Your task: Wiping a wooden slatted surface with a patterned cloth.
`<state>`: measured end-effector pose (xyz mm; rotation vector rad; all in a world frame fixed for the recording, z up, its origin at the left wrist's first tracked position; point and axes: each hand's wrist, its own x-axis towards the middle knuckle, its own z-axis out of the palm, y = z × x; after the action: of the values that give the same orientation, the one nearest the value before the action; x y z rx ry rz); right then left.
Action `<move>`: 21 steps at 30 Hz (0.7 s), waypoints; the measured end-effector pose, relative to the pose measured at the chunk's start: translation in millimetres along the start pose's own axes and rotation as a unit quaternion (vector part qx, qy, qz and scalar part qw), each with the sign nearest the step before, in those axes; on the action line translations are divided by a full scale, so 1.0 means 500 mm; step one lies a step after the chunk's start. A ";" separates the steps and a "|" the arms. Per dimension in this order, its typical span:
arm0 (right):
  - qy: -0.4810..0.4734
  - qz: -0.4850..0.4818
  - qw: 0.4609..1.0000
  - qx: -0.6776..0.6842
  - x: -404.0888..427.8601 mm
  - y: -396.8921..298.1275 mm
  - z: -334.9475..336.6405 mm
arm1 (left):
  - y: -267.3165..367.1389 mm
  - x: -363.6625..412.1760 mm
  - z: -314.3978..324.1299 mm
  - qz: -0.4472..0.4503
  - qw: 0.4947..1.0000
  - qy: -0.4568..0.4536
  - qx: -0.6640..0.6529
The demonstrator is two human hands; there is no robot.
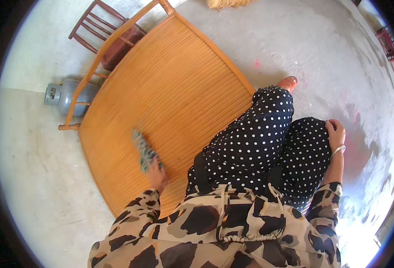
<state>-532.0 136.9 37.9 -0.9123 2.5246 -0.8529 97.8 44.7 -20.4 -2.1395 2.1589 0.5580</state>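
A blurred, green-and-white patterned cloth (147,151) is in my left hand (158,176). It hangs over, or touches, the tan slatted surface of a wooden or bamboo bed (190,77); I cannot tell which. Bent on top of my knee, in black polka-dot trousers (250,140), my right hand (336,135) rests with its fingers curled against the fabric. A bracelet circles that wrist. My legs lie along the bed's right edge, and one foot (288,83) shows past it.
Along the bed's far left side runs a raised wooden rail (98,62). Behind it stand a dark wooden chair (121,43) and a grey gas cylinder (78,97). The floor (317,43) is concrete. Straw-coloured bristles (229,3) show at the top, red stools (390,50) at the far right.
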 end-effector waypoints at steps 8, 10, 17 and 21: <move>-0.017 0.022 1.000 0.006 -0.004 -0.008 -0.005 | 0.010 0.036 0.004 -0.340 0.939 0.007 -0.046; -0.005 0.006 1.000 0.017 -0.002 0.002 -0.001 | 0.040 0.037 0.013 -0.068 0.994 -0.023 -0.083; 0.003 -0.006 1.000 -0.027 0.004 0.008 -0.001 | 0.326 0.112 -0.029 0.241 0.961 -0.132 0.028; -0.002 0.009 1.000 -0.007 0.003 0.018 -0.001 | 0.432 0.200 -0.038 0.409 0.893 -0.181 0.052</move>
<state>-537.6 141.8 32.6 -0.8932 2.5344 -0.8287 -113.2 -61.4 15.8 -0.8759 2.6767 0.7655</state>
